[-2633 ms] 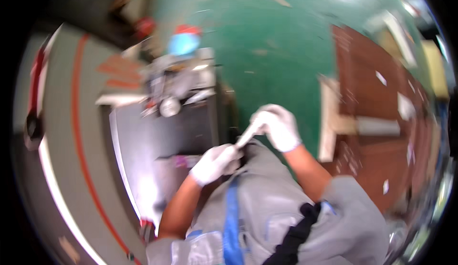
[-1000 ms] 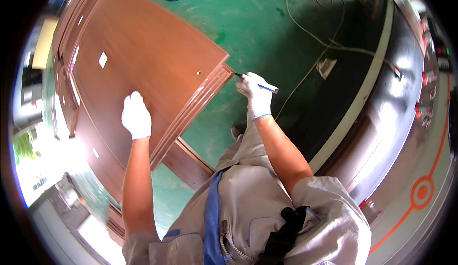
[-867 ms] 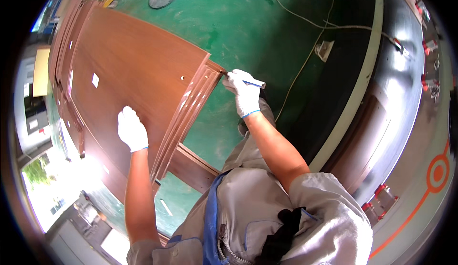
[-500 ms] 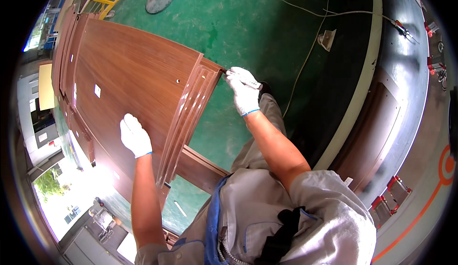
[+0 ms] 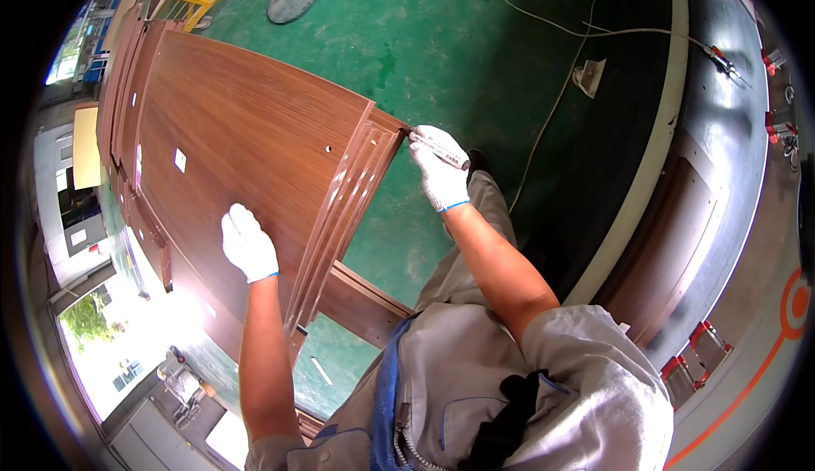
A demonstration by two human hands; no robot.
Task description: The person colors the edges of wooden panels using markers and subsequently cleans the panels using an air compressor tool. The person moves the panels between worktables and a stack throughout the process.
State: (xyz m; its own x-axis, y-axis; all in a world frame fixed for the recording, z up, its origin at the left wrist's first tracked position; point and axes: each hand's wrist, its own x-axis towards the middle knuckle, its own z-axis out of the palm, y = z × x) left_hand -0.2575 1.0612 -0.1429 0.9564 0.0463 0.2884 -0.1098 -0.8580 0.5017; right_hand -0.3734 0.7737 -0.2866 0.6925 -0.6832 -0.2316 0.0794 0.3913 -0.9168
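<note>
My right hand (image 5: 441, 170), in a white knit glove, is closed around a marker pen (image 5: 443, 148) with a pale barrel and a dark end. The pen's dark tip is at the near-side corner of a stack of brown wood-grain panels (image 5: 246, 123); whether it touches cannot be made out. Over the top panel rests my left hand (image 5: 249, 243), also gloved, fingers together and laid fairly flat, holding nothing. A small round hole and a white label (image 5: 180, 160) show on that top panel. Stepped edges of several panels run along its right side.
Another brown panel (image 5: 361, 303) lies low beside the stack. A pale hose (image 5: 543, 131) crosses the green floor (image 5: 424, 55). To the right stands a long metal bench (image 5: 722, 131) with an air tool (image 5: 722, 62). A round-based stand (image 5: 295, 0) is at the far left.
The whole view has shifted slightly. My right hand has turned a little, so more of the pen's barrel shows. My left hand stays on the panel.
</note>
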